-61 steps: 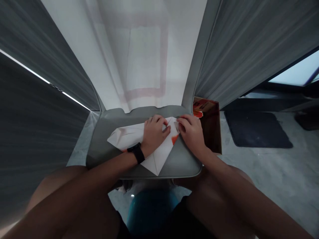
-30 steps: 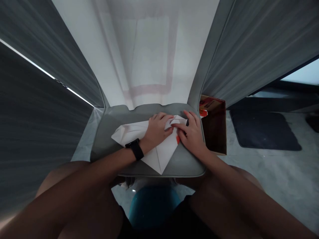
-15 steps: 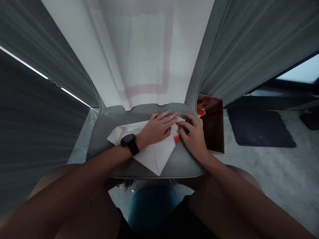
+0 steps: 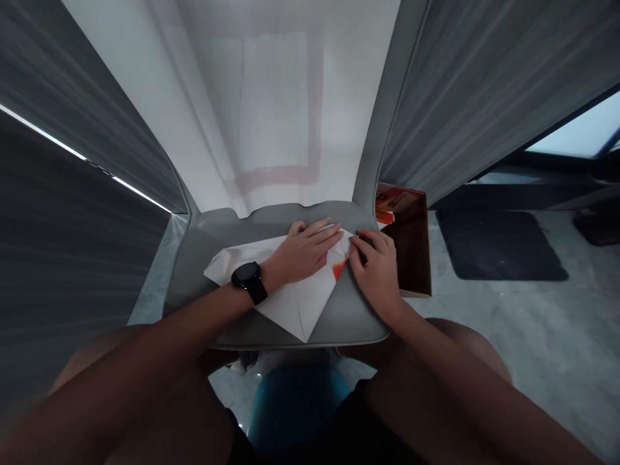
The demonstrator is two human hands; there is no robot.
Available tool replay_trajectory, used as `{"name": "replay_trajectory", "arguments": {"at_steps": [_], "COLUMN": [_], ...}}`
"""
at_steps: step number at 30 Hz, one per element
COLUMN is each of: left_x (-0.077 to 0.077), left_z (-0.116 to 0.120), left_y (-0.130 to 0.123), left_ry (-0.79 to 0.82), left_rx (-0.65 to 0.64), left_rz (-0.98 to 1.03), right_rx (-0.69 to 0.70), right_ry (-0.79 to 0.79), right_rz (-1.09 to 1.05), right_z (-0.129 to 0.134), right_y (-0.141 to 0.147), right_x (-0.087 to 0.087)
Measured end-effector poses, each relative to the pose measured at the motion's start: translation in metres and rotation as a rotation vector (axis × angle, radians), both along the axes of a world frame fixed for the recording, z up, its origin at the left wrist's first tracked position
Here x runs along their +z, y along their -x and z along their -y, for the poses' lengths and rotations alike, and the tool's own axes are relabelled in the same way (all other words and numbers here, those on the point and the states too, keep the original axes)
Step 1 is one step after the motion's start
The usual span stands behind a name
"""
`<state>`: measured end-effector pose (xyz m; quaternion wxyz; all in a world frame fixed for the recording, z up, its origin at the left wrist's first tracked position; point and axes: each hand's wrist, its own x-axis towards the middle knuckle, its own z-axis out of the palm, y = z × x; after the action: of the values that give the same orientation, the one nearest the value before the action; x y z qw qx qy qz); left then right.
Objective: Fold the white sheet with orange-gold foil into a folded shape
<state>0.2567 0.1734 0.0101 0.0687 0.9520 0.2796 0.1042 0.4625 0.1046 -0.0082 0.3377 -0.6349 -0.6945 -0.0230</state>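
Observation:
A folded sheet of white paper [image 4: 295, 307] lies on the grey chair seat [image 4: 188, 290], one point toward me and a red-orange patch near its right edge. My left hand [image 4: 305, 253] rests flat across its upper part, fingers stretched to the right, and covers some of the folds. At the paper's right corner my right hand [image 4: 375, 261] pinches the tip between thumb and fingers. A black watch [image 4: 248, 278] is on my left wrist. The left corner of the paper stands slightly raised.
A white cloth or sheet with a faint pink outline [image 4: 276, 116] hangs over the chair's back. To the right of the seat stands an open cardboard box [image 4: 414, 252]. A dark mat [image 4: 501, 245] lies on the tiled floor. Below the seat is a teal object [image 4: 295, 407].
My right fingers have drawn closer together at the paper's right corner. My left hand stays pressed on the paper with little movement. The whole view has shifted slightly.

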Motion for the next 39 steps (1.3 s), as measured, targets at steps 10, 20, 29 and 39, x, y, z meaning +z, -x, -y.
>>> {"name": "replay_trajectory", "arguments": {"at_steps": [10, 20, 29, 39], "left_x": [0.003, 0.003, 0.007, 0.003], "left_z": [0.005, 0.009, 0.014, 0.036], "left_y": [-0.003, -0.005, -0.007, -0.005], "left_ry": [0.027, 0.016, 0.002, 0.036], "left_rx": [-0.002, -0.009, 0.031, 0.106], "left_rz": [0.013, -0.019, 0.011, 0.011], "right_rx": [-0.036, -0.017, -0.001, -0.024], "right_ry": [0.033, 0.035, 0.059, 0.192], "right_rz": [-0.155, -0.043, 0.091, 0.193], "right_z": [0.002, 0.003, 0.007, 0.019], "right_y": [-0.009, -0.012, -0.009, 0.003], "right_x": [0.001, 0.001, -0.004, -0.010]}}
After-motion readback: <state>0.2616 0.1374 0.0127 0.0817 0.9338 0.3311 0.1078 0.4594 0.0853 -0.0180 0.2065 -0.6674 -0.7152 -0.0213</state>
